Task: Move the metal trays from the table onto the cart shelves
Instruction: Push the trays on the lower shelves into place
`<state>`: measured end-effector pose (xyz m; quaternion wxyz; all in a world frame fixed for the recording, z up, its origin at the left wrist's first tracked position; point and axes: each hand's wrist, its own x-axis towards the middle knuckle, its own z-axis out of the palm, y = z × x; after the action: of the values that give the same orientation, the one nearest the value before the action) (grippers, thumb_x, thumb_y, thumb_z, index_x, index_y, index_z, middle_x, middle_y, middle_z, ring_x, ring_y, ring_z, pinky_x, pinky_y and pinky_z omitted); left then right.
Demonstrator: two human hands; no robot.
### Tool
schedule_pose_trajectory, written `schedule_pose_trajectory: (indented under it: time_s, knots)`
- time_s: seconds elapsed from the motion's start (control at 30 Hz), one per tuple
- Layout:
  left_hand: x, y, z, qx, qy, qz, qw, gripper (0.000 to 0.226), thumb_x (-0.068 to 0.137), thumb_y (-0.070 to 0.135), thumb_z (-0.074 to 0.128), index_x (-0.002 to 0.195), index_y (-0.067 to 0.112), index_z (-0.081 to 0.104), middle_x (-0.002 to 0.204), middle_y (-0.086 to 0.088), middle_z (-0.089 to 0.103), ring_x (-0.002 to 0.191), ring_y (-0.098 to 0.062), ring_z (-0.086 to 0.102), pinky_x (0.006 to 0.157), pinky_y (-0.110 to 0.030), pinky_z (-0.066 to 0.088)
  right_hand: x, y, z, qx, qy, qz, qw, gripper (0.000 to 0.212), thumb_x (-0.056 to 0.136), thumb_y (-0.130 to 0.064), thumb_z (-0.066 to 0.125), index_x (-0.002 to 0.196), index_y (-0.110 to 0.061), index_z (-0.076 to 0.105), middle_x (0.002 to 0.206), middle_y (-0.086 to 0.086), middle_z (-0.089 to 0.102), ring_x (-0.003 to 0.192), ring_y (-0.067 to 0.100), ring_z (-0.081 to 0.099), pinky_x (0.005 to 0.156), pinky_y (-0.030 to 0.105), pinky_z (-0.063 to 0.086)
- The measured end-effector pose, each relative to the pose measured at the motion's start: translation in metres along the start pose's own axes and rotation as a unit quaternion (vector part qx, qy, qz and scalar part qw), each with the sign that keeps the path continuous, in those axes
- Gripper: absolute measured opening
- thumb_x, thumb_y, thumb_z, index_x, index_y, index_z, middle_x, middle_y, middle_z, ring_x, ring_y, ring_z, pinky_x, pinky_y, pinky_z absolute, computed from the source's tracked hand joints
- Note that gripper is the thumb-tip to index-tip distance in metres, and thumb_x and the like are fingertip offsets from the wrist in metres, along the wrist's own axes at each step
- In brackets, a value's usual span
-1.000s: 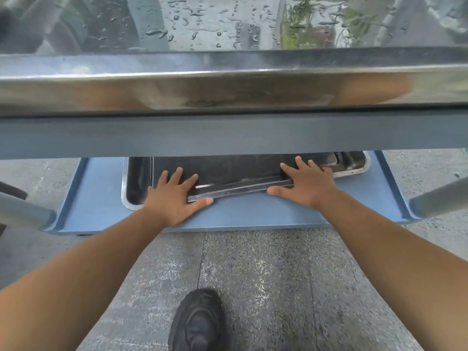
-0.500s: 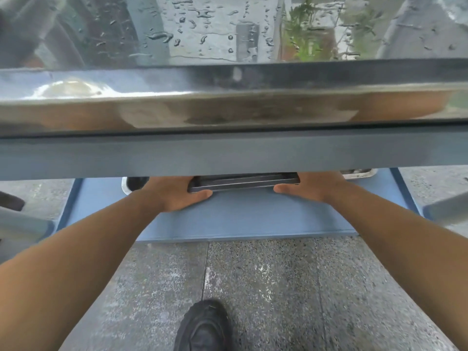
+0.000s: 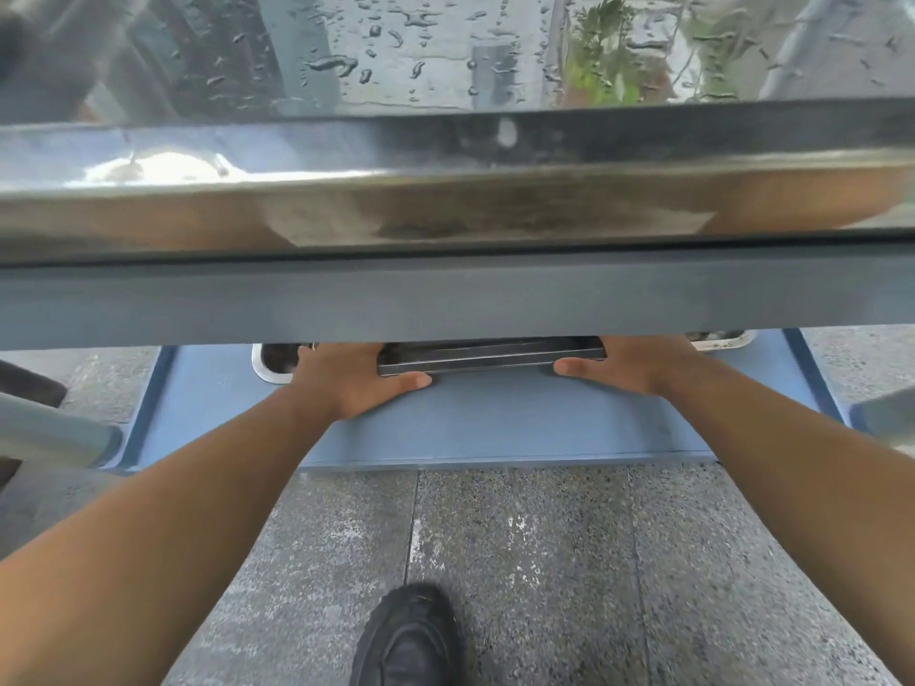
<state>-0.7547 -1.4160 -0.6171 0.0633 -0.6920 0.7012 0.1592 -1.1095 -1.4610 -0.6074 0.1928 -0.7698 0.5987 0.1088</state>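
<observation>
Left hand (image 3: 346,383) and right hand (image 3: 638,368) meet the dark rectangular metal tray (image 3: 490,356) on the blue lower cart shelf (image 3: 495,428), thumbs along its near rim. The grey upper shelf edge (image 3: 445,299) hides their fingers, so I can't tell the grip.

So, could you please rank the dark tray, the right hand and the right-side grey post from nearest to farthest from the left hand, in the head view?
1. Dark tray: touching the left hand, on the lower shelf.
2. Right hand: at the tray's other end.
3. Grey post: far right, past the shelf's corner.
</observation>
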Motion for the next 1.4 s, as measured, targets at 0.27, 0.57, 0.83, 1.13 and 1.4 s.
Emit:
schedule_pose_trajectory:
  time_s: [0.27,0.57,0.83,1.13,1.4]
  knots:
    - [-0.003,-0.001,0.008,0.010,0.004,-0.021,1.000,0.107,0.056,0.105,0.012,0.143,0.046,0.031,0.146,0.000,0.047,0.135,-0.032,0.037,0.103,-0.060,0.040,0.002,0.001,0.003,-0.020,-0.015,0.033,0.999,0.114,0.045,-0.107,0.012,0.134,-0.042,0.043,0.138,0.001,0.057,0.129,0.031,0.050,0.104,0.054,0.040]
    - [-0.020,-0.002,0.011,0.027,-0.037,-0.021,0.999,0.114,0.055,0.105,0.010,0.153,0.047,0.011,0.166,0.006,0.004,0.153,-0.029,0.000,0.113,-0.064,0.028,-0.014,0.000,0.022,-0.017,-0.031,0.069,0.997,0.120,0.045,-0.108,0.018,0.150,-0.054,0.002,0.166,0.007,0.000,0.152,0.035,-0.003,0.115,0.067,0.017]
    - [-0.038,-0.004,0.018,0.040,-0.038,-0.009,0.998,0.114,0.054,0.104,0.007,0.153,0.046,0.009,0.166,0.005,0.002,0.153,-0.030,0.000,0.110,-0.065,0.032,-0.035,-0.006,0.032,-0.027,-0.038,0.072,0.996,0.121,0.045,-0.108,0.015,0.151,-0.052,-0.001,0.166,0.006,-0.008,0.152,0.037,-0.006,0.114,0.067,0.020]
    - [-0.053,-0.008,0.025,0.045,-0.035,0.000,0.998,0.114,0.055,0.104,0.006,0.153,0.046,0.009,0.166,0.004,0.003,0.153,-0.031,0.001,0.111,-0.067,0.030,-0.054,-0.010,0.042,-0.030,-0.038,0.072,0.996,0.121,0.047,-0.108,0.014,0.152,-0.050,-0.002,0.166,0.007,-0.008,0.151,0.039,-0.004,0.115,0.067,0.019]
    - [-0.069,-0.008,0.030,0.050,-0.038,0.003,0.998,0.114,0.056,0.104,0.003,0.153,0.045,0.007,0.167,0.004,0.001,0.153,-0.032,0.001,0.113,-0.066,0.027,-0.071,-0.014,0.048,-0.035,-0.042,0.072,0.996,0.118,0.051,-0.106,0.015,0.153,-0.049,-0.003,0.166,0.008,-0.010,0.151,0.040,-0.005,0.116,0.067,0.018]
